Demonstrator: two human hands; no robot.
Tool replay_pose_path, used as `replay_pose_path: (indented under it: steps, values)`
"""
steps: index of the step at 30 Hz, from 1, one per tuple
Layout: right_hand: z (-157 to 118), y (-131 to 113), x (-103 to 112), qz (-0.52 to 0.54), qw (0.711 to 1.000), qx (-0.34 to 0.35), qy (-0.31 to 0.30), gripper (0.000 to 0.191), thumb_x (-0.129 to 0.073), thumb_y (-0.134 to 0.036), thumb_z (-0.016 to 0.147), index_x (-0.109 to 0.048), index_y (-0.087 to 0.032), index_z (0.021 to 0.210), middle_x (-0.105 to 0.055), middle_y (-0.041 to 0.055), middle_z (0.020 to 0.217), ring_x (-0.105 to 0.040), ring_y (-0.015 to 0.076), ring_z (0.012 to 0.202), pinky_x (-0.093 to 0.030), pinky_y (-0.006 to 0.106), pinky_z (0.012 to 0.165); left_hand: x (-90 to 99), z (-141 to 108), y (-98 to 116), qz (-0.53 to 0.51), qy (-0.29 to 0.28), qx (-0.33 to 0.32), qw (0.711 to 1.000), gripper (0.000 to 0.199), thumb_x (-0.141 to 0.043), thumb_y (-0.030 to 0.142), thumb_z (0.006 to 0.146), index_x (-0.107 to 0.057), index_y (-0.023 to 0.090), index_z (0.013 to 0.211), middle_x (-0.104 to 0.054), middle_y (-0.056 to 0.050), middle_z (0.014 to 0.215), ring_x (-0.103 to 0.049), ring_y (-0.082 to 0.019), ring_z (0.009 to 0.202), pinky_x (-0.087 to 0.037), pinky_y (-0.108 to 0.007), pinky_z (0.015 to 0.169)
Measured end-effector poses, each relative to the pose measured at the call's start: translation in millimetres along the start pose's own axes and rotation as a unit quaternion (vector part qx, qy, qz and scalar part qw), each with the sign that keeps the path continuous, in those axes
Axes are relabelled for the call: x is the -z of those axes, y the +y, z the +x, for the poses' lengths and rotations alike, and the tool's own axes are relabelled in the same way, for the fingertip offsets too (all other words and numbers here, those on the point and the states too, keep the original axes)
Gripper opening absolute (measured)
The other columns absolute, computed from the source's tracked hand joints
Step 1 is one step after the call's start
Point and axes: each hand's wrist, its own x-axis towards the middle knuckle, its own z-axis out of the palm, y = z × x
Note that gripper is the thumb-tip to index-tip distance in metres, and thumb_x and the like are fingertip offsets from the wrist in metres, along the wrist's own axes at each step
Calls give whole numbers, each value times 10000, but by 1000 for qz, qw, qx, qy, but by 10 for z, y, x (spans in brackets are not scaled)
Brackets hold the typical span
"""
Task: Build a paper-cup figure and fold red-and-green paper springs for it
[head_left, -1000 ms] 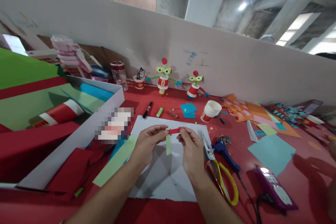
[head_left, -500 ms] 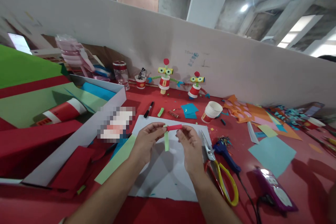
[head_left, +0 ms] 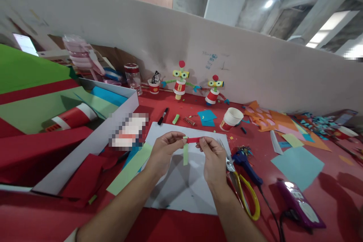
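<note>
Over the white sheet (head_left: 181, 193), my left hand (head_left: 168, 151) pinches the joined ends of two paper strips. The light green strip (head_left: 185, 155) hangs down from its fingertips. The red strip (head_left: 193, 140) stretches sideways between both hands. My right hand (head_left: 212, 155) pinches the red strip's right end. Beyond the sheet lie a folded green paper spring (head_left: 176, 118) and a red one (head_left: 189, 121). Scissors with yellow and red handles (head_left: 249, 196) lie just right of my right hand.
Two paper-cup figures (head_left: 179, 87) stand by the wall. White cups (head_left: 231, 119), a blue glue gun (head_left: 246, 168), a purple device (head_left: 300, 204) and blue paper (head_left: 297, 166) are on the right. At the left is a white box (head_left: 110, 121) with coloured paper. A black marker (head_left: 163, 116) lies behind the sheet.
My right fingers have closed on the red strip's end, and the strip has turned more edge-on. The whole view has shifted slightly.
</note>
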Motion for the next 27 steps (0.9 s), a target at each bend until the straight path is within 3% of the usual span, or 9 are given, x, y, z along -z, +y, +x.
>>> replay_pose_path:
  steps: [5,7,10,13,15,17,20,25,27]
  values:
    - [-15,19,9,-60,998,9,-13,253,-575,-369,833,-638,-166,696,-595,5,623,-506,135,620,-406,258,604,0,17,3,7,11,23,1000,193,-808,196,570,-716,163,735,-640,13,675,-529,-73,587,-431,-203,602]
    - [-14,32,19,-83,996,29,9,227,-536,-352,863,-642,-169,781,-594,5,658,-508,130,611,-407,256,592,21,37,3,-9,19,33,999,205,-816,197,557,-712,158,729,-631,21,657,-510,-58,559,-414,-187,572]
    - [-21,13,29,-140,978,147,49,132,-555,-280,860,-647,-200,911,-605,25,829,-559,145,712,-445,282,653,64,67,3,-57,27,59,996,213,-823,200,552,-704,154,723,-632,22,652,-508,-51,553,-400,-173,545]
    - [-52,-42,30,-233,923,307,-2,106,-604,-178,837,-694,-235,840,-608,38,915,-570,175,867,-463,319,763,94,85,1,-97,9,89,991,209,-819,195,560,-702,145,726,-599,35,600,-489,-44,527,-398,-167,530]
    - [-74,-74,35,-270,886,374,-42,171,-592,-123,847,-706,-251,842,-644,29,869,-563,181,877,-462,331,790,101,93,-1,-108,-2,106,989,205,-813,192,561,-702,136,725,-568,44,560,-468,-41,505,-402,-169,531]
    - [-88,-85,48,-285,874,389,-56,214,-558,-93,868,-690,-251,926,-665,16,799,-563,175,828,-467,327,765,100,101,0,-111,-1,117,987,200,-807,199,562,-701,135,719,-567,37,557,-486,-54,520,-418,-178,550]
    - [-89,-71,67,-289,882,370,-50,224,-533,-84,883,-648,-237,998,-643,10,764,-567,161,767,-473,311,705,95,109,3,-117,-1,125,985,179,-800,202,562,-699,143,698,-595,16,588,-539,-82,583,-439,-189,579]
    - [-71,-27,45,-367,816,445,-43,246,-656,-96,795,-700,-285,947,-530,71,1178,-470,245,1083,-444,421,877,86,90,-8,-102,4,125,987,194,-820,186,530,-703,143,679,-593,32,582,-484,-50,528,-426,-175,561]
    - [-58,-12,33,-389,807,440,-52,241,-656,-101,797,-722,-304,907,-495,55,1246,-414,263,1150,-412,458,938,80,75,-14,-82,3,122,989,222,-831,187,515,-708,143,695,-624,18,623,-513,-58,556,-436,-188,587]
